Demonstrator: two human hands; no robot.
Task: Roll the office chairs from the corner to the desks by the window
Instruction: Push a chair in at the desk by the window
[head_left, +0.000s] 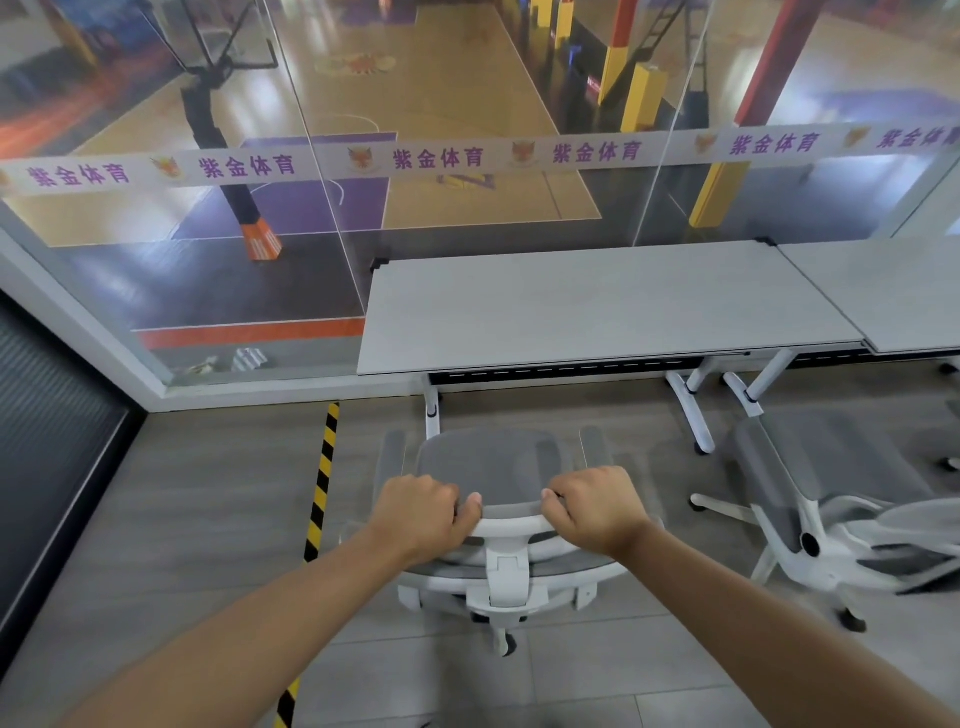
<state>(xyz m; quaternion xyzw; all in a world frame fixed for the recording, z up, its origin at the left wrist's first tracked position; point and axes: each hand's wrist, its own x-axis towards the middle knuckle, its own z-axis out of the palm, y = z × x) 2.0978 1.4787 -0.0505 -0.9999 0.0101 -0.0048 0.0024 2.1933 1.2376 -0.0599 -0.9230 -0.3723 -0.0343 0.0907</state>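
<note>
Head view showed the left hand (423, 512) and right hand (597, 512) both curled tight around the top rail of a grey chair (488, 462), which stood just before the desk (597, 306) by the window (311, 104).

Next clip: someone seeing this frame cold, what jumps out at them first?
Both hands, the left hand and the right hand, grip the top of a grey mesh office chair at centre bottom, facing a pale desk set against the window. Beyond the glass lies a basketball court, crossed by a banner strip with purple characters. A second chair stands at the right, and a yellow-black floor stripe runs to the left.
</note>
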